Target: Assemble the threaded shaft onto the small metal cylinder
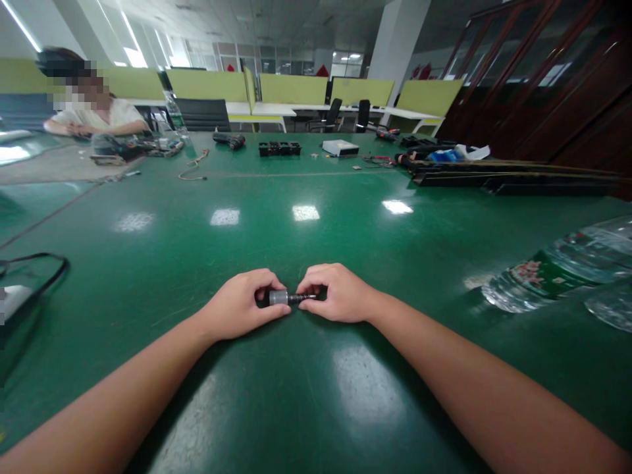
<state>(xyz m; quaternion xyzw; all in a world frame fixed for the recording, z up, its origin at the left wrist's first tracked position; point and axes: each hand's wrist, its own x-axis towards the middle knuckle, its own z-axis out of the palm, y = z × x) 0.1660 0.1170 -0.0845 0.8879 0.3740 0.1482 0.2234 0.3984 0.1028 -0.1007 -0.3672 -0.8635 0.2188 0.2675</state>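
Note:
A small motor-like cylinder (279,298), silver with a black end and a dark ridged shaft (295,299), lies level just above or on the green table. My left hand (245,304) is closed round the silver body, thumb in front and fingers behind. The shaft points right, into the curled thumb and fingers of my right hand (340,294). Its light tip shows between them. How firmly the right fingers press on the shaft is hard to see.
Water bottles (548,276) lie on the right. A black cable (49,257) is at the left. Dark metal strips (513,174), a silver box (340,148) and a black part (279,149) sit toward the back. Another person (106,115) sits at the far left.

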